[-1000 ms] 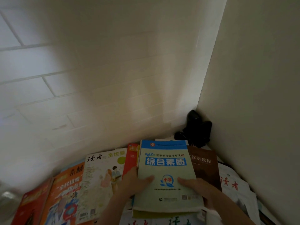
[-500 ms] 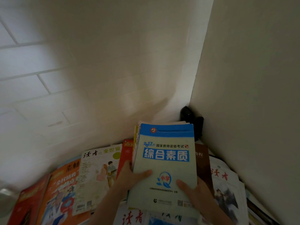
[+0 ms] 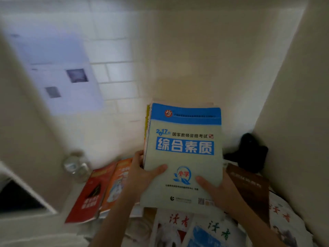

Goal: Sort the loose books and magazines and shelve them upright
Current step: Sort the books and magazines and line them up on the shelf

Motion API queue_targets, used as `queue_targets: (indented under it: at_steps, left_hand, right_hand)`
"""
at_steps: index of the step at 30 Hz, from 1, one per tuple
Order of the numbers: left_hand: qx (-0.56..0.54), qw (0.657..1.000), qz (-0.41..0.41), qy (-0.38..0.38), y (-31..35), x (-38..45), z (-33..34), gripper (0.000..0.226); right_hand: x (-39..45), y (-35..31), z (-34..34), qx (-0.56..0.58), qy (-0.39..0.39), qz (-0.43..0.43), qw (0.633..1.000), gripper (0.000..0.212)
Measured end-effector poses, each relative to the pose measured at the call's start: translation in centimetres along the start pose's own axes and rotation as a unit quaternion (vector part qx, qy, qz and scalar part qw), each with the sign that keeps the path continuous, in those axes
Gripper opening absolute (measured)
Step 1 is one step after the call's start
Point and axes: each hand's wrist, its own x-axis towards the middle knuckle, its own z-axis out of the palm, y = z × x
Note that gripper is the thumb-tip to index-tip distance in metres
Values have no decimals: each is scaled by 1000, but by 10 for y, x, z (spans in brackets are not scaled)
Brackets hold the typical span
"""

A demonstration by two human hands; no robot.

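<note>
A stack of books [image 3: 185, 157], topped by a pale green one with a blue header band and blue title, is lifted off the surface and tilted up toward me. My left hand [image 3: 142, 172] grips its left edge, thumb across the cover. My right hand [image 3: 219, 190] holds the lower right corner, thumb on the cover too. Under the stack lie loose magazines [image 3: 179, 227] with red and green brush lettering. A red book [image 3: 87, 195] and an orange magazine [image 3: 115, 186] lie flat to the left. A brown book [image 3: 251, 189] lies to the right.
A tiled wall stands behind and a plain panel [image 3: 292, 107] closes the right side. A black object [image 3: 249, 152] sits in the far right corner. A clear bottle [image 3: 76, 164] stands at the left, by a white ledge [image 3: 23, 198]. A paper sheet [image 3: 58, 75] hangs on the wall.
Both hands have raised the stack higher and tilted it more upright. My view has swung left, so the bottle, ledge and wall sheet now show.
</note>
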Motion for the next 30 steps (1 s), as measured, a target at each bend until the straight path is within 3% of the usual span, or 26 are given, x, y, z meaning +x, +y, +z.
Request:
queue_targets:
  at_steps: [7, 13, 17, 23, 30]
  left_hand:
    - [6, 975, 105, 194, 44, -120, -135, 66]
    - [12, 917, 188, 352, 87, -211, -230, 65]
    - [14, 874, 237, 425, 120, -241, -280, 63]
    - [-10, 853, 309, 420, 207, -219, -370, 63]
    - [-2, 833, 417, 364, 335, -118, -474, 67]
  right_hand:
    - [-37, -66, 114, 36, -240, -62, 968, 42]
    - [-73, -124, 221, 48, -352, -139, 924, 42]
    - [-89, -176, 280, 36, -437, -224, 870, 47]
    - [-66, -279, 373, 27, -380, -360, 852, 49]
    - [3, -415, 466, 23, -278, -457, 845, 52]
